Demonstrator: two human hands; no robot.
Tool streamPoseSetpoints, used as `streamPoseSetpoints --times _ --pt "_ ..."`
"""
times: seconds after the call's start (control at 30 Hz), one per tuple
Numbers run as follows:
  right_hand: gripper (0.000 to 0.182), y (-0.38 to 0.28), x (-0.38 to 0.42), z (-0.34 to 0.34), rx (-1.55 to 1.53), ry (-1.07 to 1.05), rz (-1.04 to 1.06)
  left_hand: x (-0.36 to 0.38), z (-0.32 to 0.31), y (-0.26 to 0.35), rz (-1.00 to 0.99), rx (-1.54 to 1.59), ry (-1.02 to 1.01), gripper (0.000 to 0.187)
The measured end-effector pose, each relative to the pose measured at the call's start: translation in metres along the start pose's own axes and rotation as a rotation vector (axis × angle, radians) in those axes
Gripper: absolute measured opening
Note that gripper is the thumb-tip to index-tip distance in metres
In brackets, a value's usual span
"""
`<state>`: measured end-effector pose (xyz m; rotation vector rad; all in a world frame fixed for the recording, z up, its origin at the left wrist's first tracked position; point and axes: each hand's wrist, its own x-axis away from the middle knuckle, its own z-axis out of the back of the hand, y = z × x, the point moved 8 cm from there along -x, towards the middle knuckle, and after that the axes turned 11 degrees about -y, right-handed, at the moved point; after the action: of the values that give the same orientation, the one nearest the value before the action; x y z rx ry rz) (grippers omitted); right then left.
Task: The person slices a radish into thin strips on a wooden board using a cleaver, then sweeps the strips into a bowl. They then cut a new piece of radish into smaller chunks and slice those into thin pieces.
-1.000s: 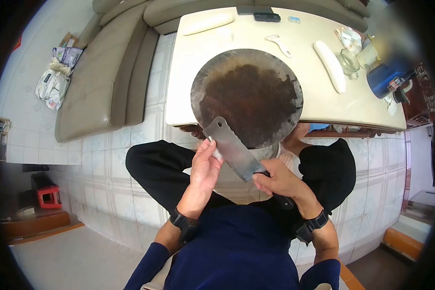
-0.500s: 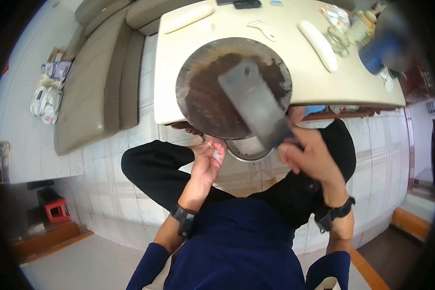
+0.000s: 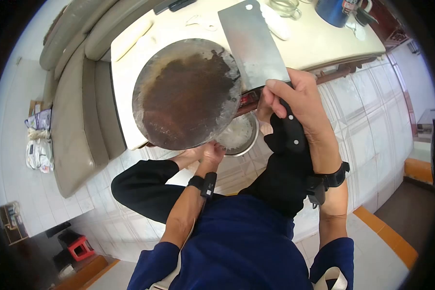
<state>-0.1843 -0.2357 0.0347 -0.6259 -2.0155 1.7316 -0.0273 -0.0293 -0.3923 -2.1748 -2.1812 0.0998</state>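
We can read no text, brand or number here. We see print on the white bag (image 3: 39,155) and on the purple bag (image 3: 39,120) above it, but it is too small for us to make out. The label (image 3: 350,6) on the blue jug (image 3: 329,11) is also too small for us to read, as is the pale mark on the left wristband (image 3: 208,184).

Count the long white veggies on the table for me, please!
2. One long white veggie lies at the left, past the round board; the other veggie is at the right, partly behind the big knife.
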Motion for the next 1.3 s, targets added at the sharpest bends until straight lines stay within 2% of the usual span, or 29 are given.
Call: streamPoseSetpoints --times 0.03,0.07,0.1,0.13,0.17,0.23,0.37,0.43,0.47,0.53,0.57,0.63,0.8,0.9,1.03,1.1,1.13,1.17,1.23,1.3 --pt "0.017 0.0 0.0 0.002 -0.021 0.018 0.001 0.006 0.028 0.007 0.125 0.124 -0.284 0.01" --pt "0.018 0.002 0.0 0.005 -0.016 0.015 0.006 -0.001 0.013 0.004 -0.047 -0.051 0.07 0.013" --pt "0.018 0.002 0.001 0.008 -0.018 0.024 0.008 0.009 -0.005 0.003 -0.141 -0.347 0.559 0.016" --pt "0.018 0.002 0.002 0.01 -0.023 0.038 0.005 0.025 -0.039 -0.006 -0.11 -0.551 0.989 0.019" --pt "0.018 0.002 0.003 0.011 -0.029 0.047 0.002 0.029 -0.042 -0.005 -0.11 -0.556 0.99 0.019" --pt "0.018 0.005 0.004 0.015 -0.042 0.079 -0.029 0.03 -0.049 -0.007 -0.062 -0.564 0.846 0.02" --pt "0.02 0.014 0.004 0.023 -0.038 0.15 -0.133 0.051 -0.057 -0.002 -0.104 -0.465 0.919 0.014" --pt "0.02 0.01 0.003 0.019 -0.032 0.156 -0.098 0.063 -0.053 0.005 -0.04 -0.459 0.919 0.016" --pt "0.021 0.007 0.003 0.017 -0.032 0.173 -0.078 0.068 -0.056 0.01 -0.075 -0.466 0.899 0.016" --pt "0.02 0.006 0.002 0.009 -0.017 0.142 -0.092 0.071 -0.071 0.008 0.005 -0.489 0.87 0.021" --pt "0.02 0.008 0.002 0.008 -0.007 0.143 -0.135 0.071 -0.081 0.012 -0.029 -0.497 0.844 0.021" --pt "0.019 0.005 -0.001 0.004 0.009 0.106 -0.101 0.077 -0.103 0.009 -0.002 -0.503 0.917 0.027" --pt "0.02 -0.003 -0.008 -0.019 0.132 0.09 -0.063 0.079 -0.157 0.015 -0.012 -0.578 0.839 0.027" --pt "0.012 0.003 -0.012 -0.032 0.161 0.007 -0.063 0.083 -0.173 0.015 0.008 -0.605 0.808 0.027" --pt "0.012 0.013 -0.02 -0.043 0.362 -0.001 -0.052 0.087 -0.187 0.009 0.066 -0.65 0.68 0.038" --pt "0.015 -0.004 -0.02 -0.055 0.7 0.067 0.306 0.084 -0.21 0.002 0.078 -0.695 0.621 0.034" --pt "0.018 0.002 -0.022 -0.056 0.663 0.029 0.171 0.082 -0.226 0.0 0.063 -0.711 0.585 0.033" --pt "0.018 0.002 -0.021 -0.056 0.671 0.034 0.176 0.08 -0.235 0.001 0.065 -0.712 0.575 0.033" --pt "0.018 0.015 -0.027 -0.059 0.611 -0.038 0.069 0.069 -0.266 0.008 0.143 -0.929 0.452 0.038" --pt "0.016 0.011 -0.028 -0.063 0.637 -0.055 0.095 0.057 -0.301 0.021 0.149 -0.989 0.458 0.035"
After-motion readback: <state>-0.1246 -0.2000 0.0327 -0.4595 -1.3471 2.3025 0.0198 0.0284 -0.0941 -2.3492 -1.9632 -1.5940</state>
